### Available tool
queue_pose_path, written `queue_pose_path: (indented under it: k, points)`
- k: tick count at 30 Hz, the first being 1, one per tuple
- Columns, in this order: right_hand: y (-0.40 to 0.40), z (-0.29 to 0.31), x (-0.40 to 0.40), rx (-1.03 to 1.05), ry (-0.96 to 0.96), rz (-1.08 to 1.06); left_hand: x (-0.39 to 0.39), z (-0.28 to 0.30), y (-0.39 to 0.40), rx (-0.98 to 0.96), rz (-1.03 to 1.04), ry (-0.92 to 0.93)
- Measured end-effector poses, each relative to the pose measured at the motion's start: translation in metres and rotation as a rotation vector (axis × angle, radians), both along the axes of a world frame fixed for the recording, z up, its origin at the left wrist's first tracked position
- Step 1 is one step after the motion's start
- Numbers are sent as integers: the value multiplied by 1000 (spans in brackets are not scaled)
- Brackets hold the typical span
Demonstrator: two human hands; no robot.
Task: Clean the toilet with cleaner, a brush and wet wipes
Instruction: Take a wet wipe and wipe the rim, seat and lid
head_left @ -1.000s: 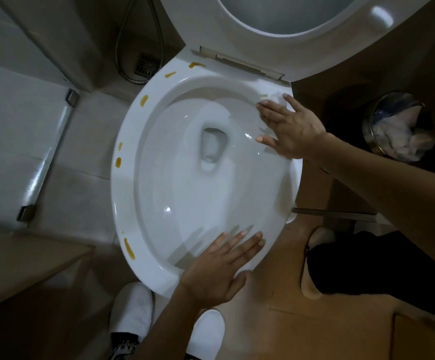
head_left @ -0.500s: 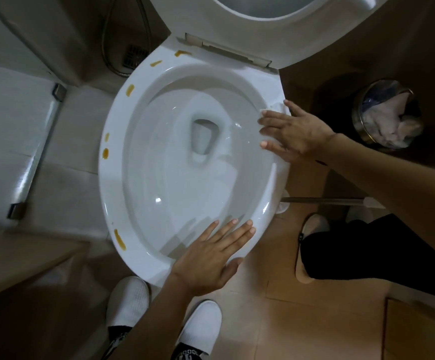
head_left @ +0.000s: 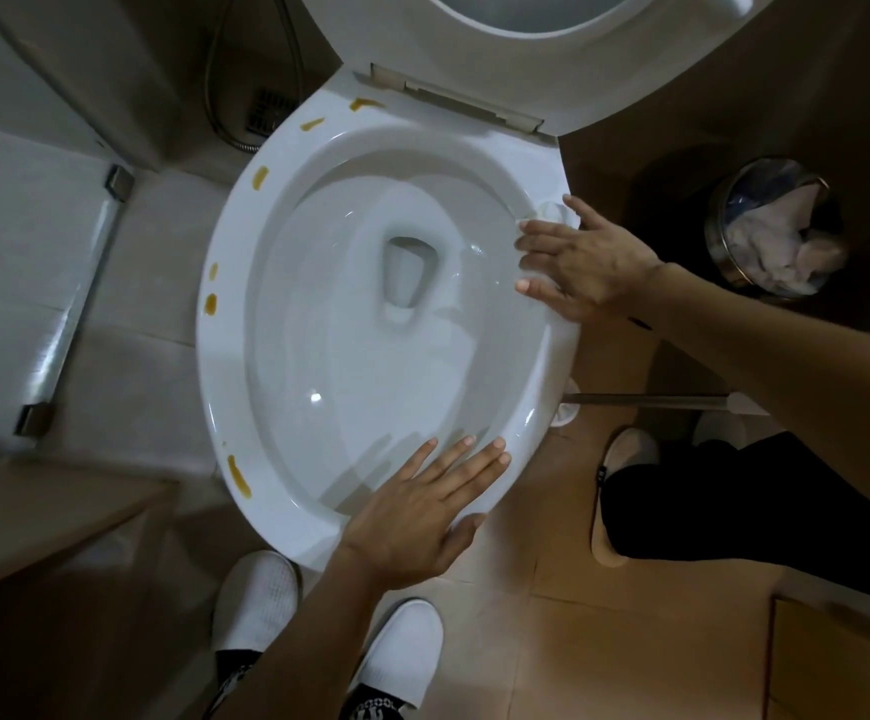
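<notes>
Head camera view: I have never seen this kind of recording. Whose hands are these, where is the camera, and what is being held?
No machine here: a person wears a camera on the head, looking down at their own hands. The left hand rests flat, fingers straight, on the front of the toilet rim. The right hand presses a white wet wipe against the rim's right side. Yellow-brown stains dot the rim's left side. The seat is raised. A metal bin stands on the floor to the right.

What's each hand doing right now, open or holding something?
Left hand: open, fingers straight, resting flat on the white ceramic toilet rim.
Right hand: open, straight fingers pressing a crumpled white wet wipe onto the rim.
</notes>
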State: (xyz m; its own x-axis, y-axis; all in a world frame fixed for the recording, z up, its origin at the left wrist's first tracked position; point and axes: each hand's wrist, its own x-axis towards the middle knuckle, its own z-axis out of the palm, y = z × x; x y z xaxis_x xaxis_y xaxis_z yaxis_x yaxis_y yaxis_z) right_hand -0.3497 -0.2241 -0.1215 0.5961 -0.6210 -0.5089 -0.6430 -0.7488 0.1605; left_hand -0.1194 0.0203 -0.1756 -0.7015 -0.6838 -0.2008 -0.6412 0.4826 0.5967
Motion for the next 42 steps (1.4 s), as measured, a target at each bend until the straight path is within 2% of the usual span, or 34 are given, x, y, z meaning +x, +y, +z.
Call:
queue_pose_path:
  k: [5,11,15,20,27,33,39,42]
  points:
    - [11,-4,1,-26,-4,-35,0,-2,0,-18,-5,-26]
    - [57,1,-13,72,-167,-42,0,-2,0,-24,4,-25]
    - [47,2,-18,106,-113,-43,0,0,0,-21,8,-28]
    - [15,1,-6,-4,-57,-58,0,-1,0,-21,-9,-37]
    - [42,2,-5,-5,-136,-141,0,2,0,-25,-22,-39]
    - [71,3,-6,8,-216,-199,2,9,5,-110,-14,-116]
    - [96,3,-3,37,-196,-235,38,13,22,-193,-41,-176]
    - [119,6,3,54,-207,-276,59,16,29,-234,49,-237]
